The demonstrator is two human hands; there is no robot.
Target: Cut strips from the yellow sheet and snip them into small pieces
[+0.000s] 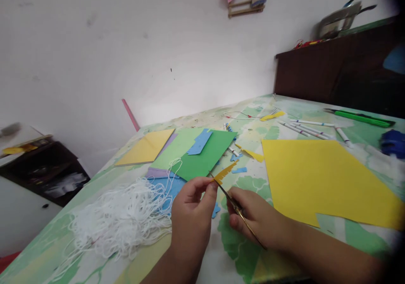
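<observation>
Your right hand (257, 212) holds scissors (225, 192), fingers curled around the handles. Your left hand (193, 210) pinches a fringed yellow strip (225, 173) by its lower end at the blades, above the counter (230, 233), near the green sheet (202, 163).

One paper strip (225, 173): orange-yellow, narrow, tapered toward its free end, notched into a fringe along the lower-right edge; pinched at its near end by the left hand (193, 210), with the free end pointed up and rightward. One pair of scissors (225, 194): slim, metal, gold-toned at the handle; gripped in the right hand (255, 212), slanted toward the upper left, the blades set at the strip beside the pinched end.
</observation>
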